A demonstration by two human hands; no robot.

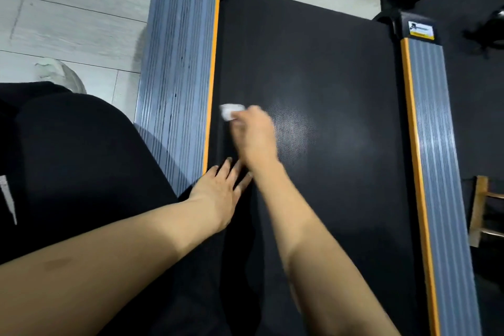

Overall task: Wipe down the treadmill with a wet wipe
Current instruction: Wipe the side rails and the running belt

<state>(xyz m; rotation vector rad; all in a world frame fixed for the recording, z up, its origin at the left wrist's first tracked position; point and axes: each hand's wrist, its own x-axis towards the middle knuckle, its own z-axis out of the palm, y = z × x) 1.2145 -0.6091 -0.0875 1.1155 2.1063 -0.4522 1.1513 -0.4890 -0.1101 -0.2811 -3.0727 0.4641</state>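
Observation:
The treadmill's black belt (327,76) fills the middle of the head view, between two grey ribbed side rails with orange edges. My right hand (253,133) is shut on a small white wet wipe (230,111) and presses it on the belt close to the left rail (177,68). The hand is motion-blurred. My left hand (222,188) lies flat on the belt just nearer to me, fingers spread, holding nothing. A shiny damp patch (297,128) shows on the belt right of the wipe.
The right rail (431,144) runs down the right side. Pale floor tiles (68,22) lie left of the treadmill. My black-clad knee (81,158) is at the left. A wooden frame (482,210) stands at the right edge on dark flooring.

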